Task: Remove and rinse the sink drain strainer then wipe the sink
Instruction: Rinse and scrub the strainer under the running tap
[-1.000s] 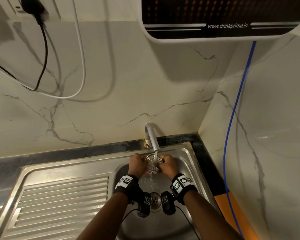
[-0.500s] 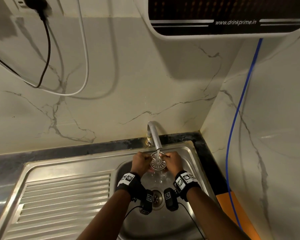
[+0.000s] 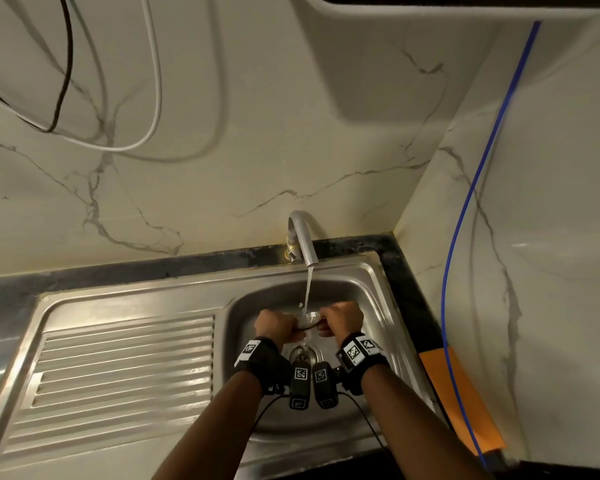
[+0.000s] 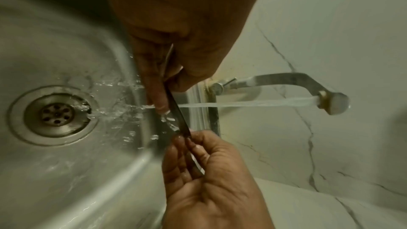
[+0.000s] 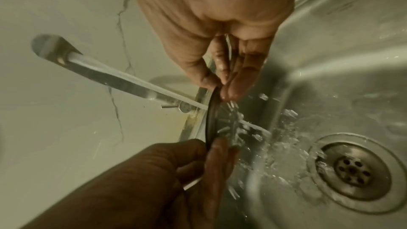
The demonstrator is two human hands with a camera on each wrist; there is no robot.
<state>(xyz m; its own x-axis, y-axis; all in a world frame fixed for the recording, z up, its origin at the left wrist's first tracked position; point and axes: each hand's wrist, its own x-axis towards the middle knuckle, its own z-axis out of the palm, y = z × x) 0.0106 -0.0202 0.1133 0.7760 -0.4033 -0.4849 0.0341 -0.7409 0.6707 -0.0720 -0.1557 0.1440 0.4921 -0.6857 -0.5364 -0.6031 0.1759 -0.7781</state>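
Note:
A round metal drain strainer [image 3: 310, 318] hangs over the sink basin [image 3: 257, 303], under the stream from the faucet [image 3: 302, 237]. My left hand [image 3: 274, 325] pinches its left rim and my right hand [image 3: 342, 318] pinches its right rim. In the left wrist view the strainer [image 4: 176, 111] shows edge-on, with the left hand [image 4: 168, 97] above it and the right hand [image 4: 193, 145] below. Seen from the right wrist, water sprays through the strainer [image 5: 212, 119] held by the right hand [image 5: 219, 89]. The open drain [image 3: 303, 358] lies below the hands.
A ribbed steel drainboard [image 3: 118, 368] spreads to the left of the basin. A blue tube [image 3: 465, 209] runs down the right wall over an orange strip [image 3: 465, 403]. Black and white cables [image 3: 153, 98] hang on the marble back wall, under a white appliance [image 3: 430, 8].
Both hands have lowered the strainer away from the spout, so a length of the falling stream now shows above it. The head view has tilted down toward the sink.

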